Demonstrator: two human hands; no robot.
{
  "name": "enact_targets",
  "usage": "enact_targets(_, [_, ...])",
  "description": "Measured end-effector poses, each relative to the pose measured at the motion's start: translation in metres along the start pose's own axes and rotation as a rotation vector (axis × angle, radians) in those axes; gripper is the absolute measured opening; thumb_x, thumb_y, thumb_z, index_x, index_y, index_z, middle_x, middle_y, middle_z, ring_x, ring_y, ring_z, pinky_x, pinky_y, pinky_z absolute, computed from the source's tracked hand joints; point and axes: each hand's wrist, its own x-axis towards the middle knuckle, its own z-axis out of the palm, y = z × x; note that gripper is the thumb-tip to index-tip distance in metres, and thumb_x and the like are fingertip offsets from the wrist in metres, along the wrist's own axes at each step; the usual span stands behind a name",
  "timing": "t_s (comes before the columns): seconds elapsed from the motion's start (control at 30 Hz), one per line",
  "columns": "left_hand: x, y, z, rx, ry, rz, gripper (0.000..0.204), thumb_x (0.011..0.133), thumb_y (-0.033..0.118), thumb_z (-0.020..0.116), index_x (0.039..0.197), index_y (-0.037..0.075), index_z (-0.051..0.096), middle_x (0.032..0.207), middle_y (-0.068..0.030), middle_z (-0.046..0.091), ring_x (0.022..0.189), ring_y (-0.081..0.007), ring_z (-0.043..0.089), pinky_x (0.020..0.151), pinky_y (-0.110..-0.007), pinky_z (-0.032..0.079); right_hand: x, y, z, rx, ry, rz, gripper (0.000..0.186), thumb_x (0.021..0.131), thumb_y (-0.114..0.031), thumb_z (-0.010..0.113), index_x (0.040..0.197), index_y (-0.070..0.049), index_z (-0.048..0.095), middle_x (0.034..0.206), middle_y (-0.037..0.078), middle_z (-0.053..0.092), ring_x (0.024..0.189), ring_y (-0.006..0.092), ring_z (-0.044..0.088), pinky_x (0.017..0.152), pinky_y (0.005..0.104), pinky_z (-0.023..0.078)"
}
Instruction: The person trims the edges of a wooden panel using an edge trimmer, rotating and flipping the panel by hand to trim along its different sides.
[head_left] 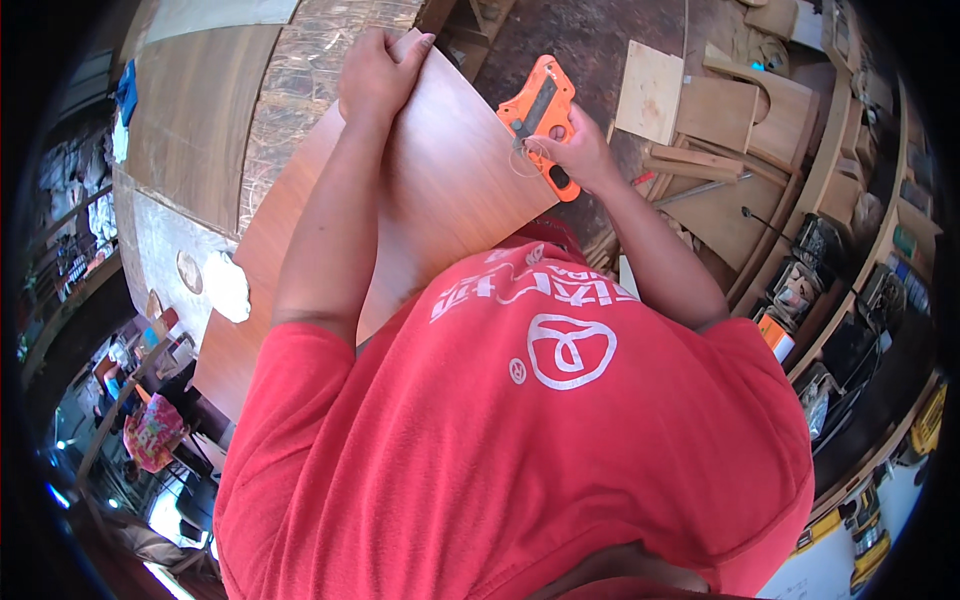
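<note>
A large wood-veneered board lies diagonally in front of me, over the bench. My left hand is closed over its far corner, thumb on the top face. At the board's right edge my right hand grips an orange hand tool with a dark metal bar along it, which looks like an edge trimmer, held against that edge. A thin pale curl, perhaps a shaving, shows by my right thumb.
A rough wooden surface and plywood panels lie at the upper left. At right, loose wooden pieces lie beside shelves holding tools. A cluttered area with colourful cloth shows at lower left.
</note>
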Motion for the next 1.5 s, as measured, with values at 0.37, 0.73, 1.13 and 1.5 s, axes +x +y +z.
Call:
enact_targets(0.37, [0.001, -0.001, 0.003, -0.015, -0.001, 0.001, 0.057, 0.077, 0.061, 0.067, 0.092, 0.007, 0.063, 0.097, -0.0130, 0.066, 0.095, -0.0314, 0.062, 0.081, -0.043, 0.049, -0.020, -0.012, -0.009, -0.084, -0.002, 0.041, 0.044, 0.076, -0.016, 0.080, 0.110, -0.003, 0.055, 0.082, -0.003, 0.054, 0.072, 0.0054, 0.050, 0.066, 0.0232, 0.045])
enact_targets(0.73, [0.001, -0.001, 0.004, 0.006, -0.007, -0.015, 0.059, 0.077, 0.062, 0.067, 0.097, 0.007, 0.064, 0.100, -0.0142, 0.067, 0.096, -0.0326, 0.063, 0.083, -0.044, 0.050, -0.065, 0.011, -0.025, 0.068, -0.002, 0.135, 0.050, 0.075, -0.023, 0.083, 0.112, -0.004, 0.054, 0.083, -0.003, 0.054, 0.072, 0.0060, 0.051, 0.064, 0.0224, 0.045])
enact_targets(1.13, [0.004, -0.005, 0.007, 0.030, 0.032, 0.017, 0.056, 0.080, 0.060, 0.065, 0.093, 0.006, 0.064, 0.099, -0.0139, 0.066, 0.095, -0.0324, 0.062, 0.082, -0.044, 0.049, -0.107, 0.043, -0.068, -0.008, 0.152, 0.205, 0.045, 0.074, -0.015, 0.080, 0.111, -0.004, 0.056, 0.091, -0.001, 0.060, 0.075, 0.0053, 0.051, 0.070, 0.0217, 0.045])
enact_targets(1.5, [0.001, -0.008, 0.011, -0.027, 0.070, 0.020, 0.036, 0.090, 0.045, 0.057, 0.091, 0.009, 0.064, 0.095, -0.0142, 0.067, 0.093, -0.0339, 0.063, 0.081, -0.045, 0.048, 0.009, -0.004, -0.008, 0.025, 0.037, -0.113, 0.044, 0.076, -0.021, 0.081, 0.108, -0.004, 0.057, 0.095, 0.001, 0.063, 0.083, 0.0065, 0.056, 0.075, 0.0239, 0.047])
